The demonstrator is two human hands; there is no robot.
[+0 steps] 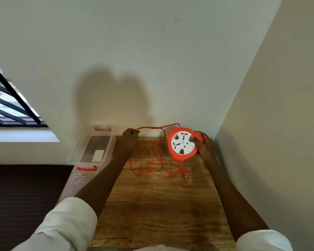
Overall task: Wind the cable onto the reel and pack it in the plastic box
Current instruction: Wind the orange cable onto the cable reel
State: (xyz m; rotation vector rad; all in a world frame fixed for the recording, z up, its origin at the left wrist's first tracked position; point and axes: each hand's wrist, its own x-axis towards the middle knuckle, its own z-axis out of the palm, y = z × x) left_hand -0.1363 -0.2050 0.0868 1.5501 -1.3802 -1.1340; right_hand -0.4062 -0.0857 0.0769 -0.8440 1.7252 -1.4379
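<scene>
- Two hands, left (130,137) and right (205,144), working
- One orange reel (183,144) standing
- One cable (152,160) trailing
- One plug (185,174) lying
- One clear plastic box (105,153) waiting
- One wooden table (161,205) bearing everything

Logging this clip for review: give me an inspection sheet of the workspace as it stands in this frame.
Surface: wooden table, grain visible.
Job's things: round orange and white cable reel tilted up; clear plastic box with orange latches open at left.
Clutter: nothing seen.
Grips: left hand pinches the orange cable; right hand holds the reel.
Cables: mostly unwound, looped on table, plug loose.
Surroundings: white walls, barred window left.
</scene>
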